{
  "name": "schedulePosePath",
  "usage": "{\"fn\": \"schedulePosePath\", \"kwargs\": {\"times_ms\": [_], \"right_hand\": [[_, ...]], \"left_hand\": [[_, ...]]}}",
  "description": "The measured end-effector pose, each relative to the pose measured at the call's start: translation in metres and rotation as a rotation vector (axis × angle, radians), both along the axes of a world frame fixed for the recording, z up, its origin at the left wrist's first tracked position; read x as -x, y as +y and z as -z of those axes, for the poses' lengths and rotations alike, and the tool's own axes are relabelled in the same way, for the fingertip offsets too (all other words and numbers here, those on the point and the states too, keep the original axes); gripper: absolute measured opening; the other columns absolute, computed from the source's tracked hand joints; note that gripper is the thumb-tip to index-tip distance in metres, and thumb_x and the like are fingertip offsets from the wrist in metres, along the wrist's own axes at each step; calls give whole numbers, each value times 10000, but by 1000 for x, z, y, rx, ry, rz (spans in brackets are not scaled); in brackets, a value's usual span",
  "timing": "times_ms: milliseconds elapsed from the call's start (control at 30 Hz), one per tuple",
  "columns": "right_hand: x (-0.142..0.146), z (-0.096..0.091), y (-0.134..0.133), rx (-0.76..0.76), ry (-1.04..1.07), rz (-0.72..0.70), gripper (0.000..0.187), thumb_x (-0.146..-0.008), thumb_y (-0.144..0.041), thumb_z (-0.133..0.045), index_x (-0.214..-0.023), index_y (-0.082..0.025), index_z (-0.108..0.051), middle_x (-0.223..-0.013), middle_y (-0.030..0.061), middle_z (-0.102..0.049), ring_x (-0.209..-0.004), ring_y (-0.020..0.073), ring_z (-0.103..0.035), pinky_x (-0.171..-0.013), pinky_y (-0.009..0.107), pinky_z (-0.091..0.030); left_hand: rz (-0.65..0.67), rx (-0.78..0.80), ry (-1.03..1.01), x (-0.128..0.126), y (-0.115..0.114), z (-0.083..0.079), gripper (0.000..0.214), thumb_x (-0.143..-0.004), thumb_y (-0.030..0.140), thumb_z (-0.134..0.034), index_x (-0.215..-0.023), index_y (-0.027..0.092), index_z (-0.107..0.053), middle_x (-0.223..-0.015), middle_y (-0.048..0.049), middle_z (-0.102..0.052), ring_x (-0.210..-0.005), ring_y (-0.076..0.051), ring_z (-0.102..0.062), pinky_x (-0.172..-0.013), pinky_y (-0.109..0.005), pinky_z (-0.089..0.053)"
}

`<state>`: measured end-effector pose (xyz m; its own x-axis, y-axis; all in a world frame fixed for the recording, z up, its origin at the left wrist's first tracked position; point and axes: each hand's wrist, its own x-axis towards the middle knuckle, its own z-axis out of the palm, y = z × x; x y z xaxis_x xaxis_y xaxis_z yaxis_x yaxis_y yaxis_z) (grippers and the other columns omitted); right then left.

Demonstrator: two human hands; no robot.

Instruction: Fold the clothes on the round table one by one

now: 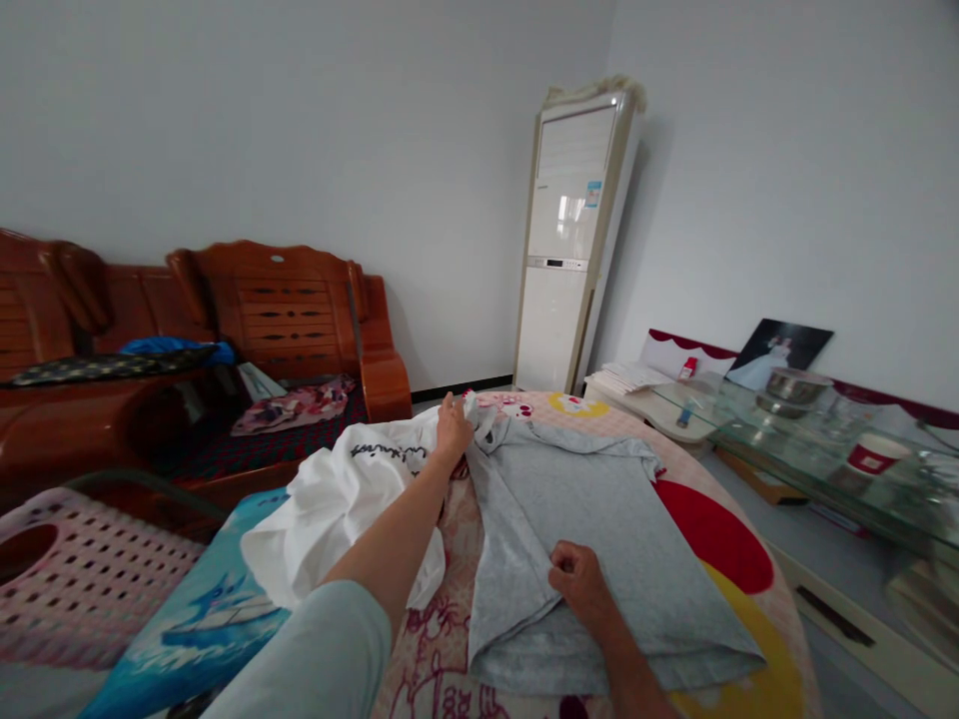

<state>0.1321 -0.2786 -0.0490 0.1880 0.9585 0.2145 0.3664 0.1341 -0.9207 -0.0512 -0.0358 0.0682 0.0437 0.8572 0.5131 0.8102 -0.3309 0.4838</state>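
Note:
A grey T-shirt (599,499) lies spread on a round table, with a diagonal crease on its left part. My right hand (580,584) is closed at this crease, thumb and fingers pinching the grey cloth. At the far end, between the grey T-shirt and a white garment, my left hand (454,429) has its fingers bent together; the cloth between them is hard to make out. The white garment (345,499), with dark lettering, lies crumpled under and beside my left forearm, hanging over the table's left edge.
A patterned cloth (457,649) covers the table. To the left stand a pink basket (90,589), a blue printed seat (217,599) and wooden chairs (285,310). A glass-topped cabinet (794,439) with a paper cup (873,459) is on the right. Behind stands an air conditioner (561,240).

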Motion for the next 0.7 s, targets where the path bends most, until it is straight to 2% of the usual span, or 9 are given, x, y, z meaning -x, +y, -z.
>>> {"fn": "schedulePosePath", "kwargs": {"times_ms": [133,267,400,533,600,700], "right_hand": [[0,-2,-1,-3,-15,-7,90,-590,-229,-452,-529,-206,-390,-512,-71,-319,-499,80,-304,-488,221,-210],[0,-1,-2,-5,-25,-5,84,-596,-215,-444,-536,-204,-387,-521,-68,-325,-509,80,-316,-492,219,-217],[1,-2,-2,-6,3,-21,100,-607,-210,-468,-537,-200,-398,-521,-68,-333,-507,76,-322,-488,215,-226],[2,-6,-5,16,82,-47,136,-630,-223,-530,-546,-196,-426,-505,-74,-345,-475,68,-326,-457,204,-231],[4,-11,-8,51,148,-85,160,-652,-249,-572,-561,-194,-452,-490,-77,-361,-444,68,-345,-432,198,-251],[8,-20,-13,118,286,-191,189,-675,-302,-643,-605,-185,-512,-491,-68,-429,-419,83,-410,-413,202,-335]], "left_hand": [[-34,181,-11,-5,-17,29,327,-838,137,-490,-1136,125,-625,-1176,-143,-608,-1138,-226,-567,-979,-314,-427],[18,299,8,-9,-15,42,310,-878,262,-513,-1125,164,-673,-1122,-108,-680,-1084,-207,-612,-929,-263,-438],[21,365,18,-6,-2,39,333,-884,245,-496,-1151,175,-681,-1163,-92,-687,-1110,-204,-613,-919,-241,-431],[15,389,11,-1,7,33,308,-878,247,-498,-1071,172,-725,-1067,-88,-726,-1043,-215,-648,-859,-241,-456],[-17,378,-3,1,7,29,313,-874,230,-488,-1043,142,-736,-1041,-113,-730,-1018,-231,-658,-839,-255,-468],[-73,333,-30,2,5,22,356,-850,161,-475,-1116,106,-704,-1090,-139,-711,-1029,-238,-655,-862,-270,-471]]}}
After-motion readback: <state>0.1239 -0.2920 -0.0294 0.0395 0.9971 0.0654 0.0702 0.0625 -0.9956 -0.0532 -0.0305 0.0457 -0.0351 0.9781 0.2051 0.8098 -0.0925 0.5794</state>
